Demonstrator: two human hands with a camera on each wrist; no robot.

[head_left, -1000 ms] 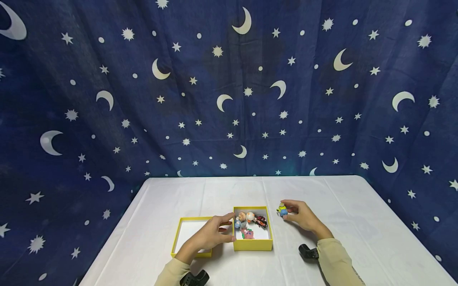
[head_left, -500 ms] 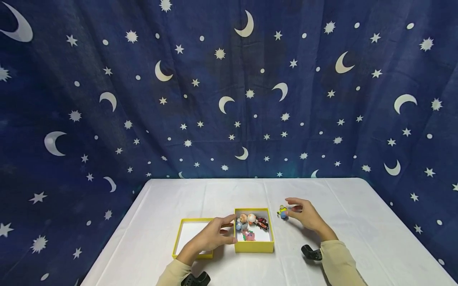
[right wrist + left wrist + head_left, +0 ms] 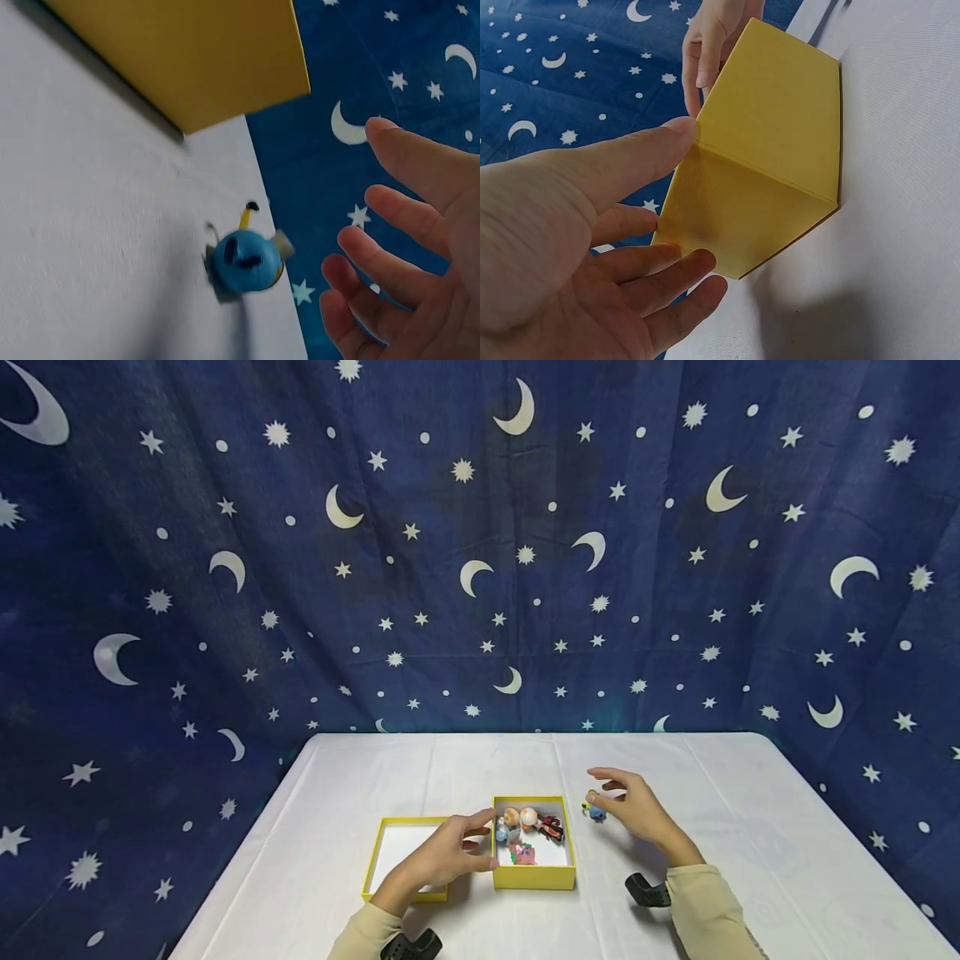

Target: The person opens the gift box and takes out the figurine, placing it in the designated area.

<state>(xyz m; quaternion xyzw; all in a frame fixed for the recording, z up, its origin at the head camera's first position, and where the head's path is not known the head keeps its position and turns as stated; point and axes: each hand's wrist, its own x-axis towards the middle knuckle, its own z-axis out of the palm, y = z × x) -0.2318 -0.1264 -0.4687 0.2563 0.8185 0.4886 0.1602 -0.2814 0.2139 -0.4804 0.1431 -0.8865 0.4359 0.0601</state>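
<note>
Right wrist view shows the blue figurine near the right hand, untouched, fingers apart.

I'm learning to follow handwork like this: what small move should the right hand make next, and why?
Probably move the right hand across to the yellow box: the hand is open and, in its wrist view, apart from the small blue toy, which rests on the table, while the box holds several other toys.
</note>
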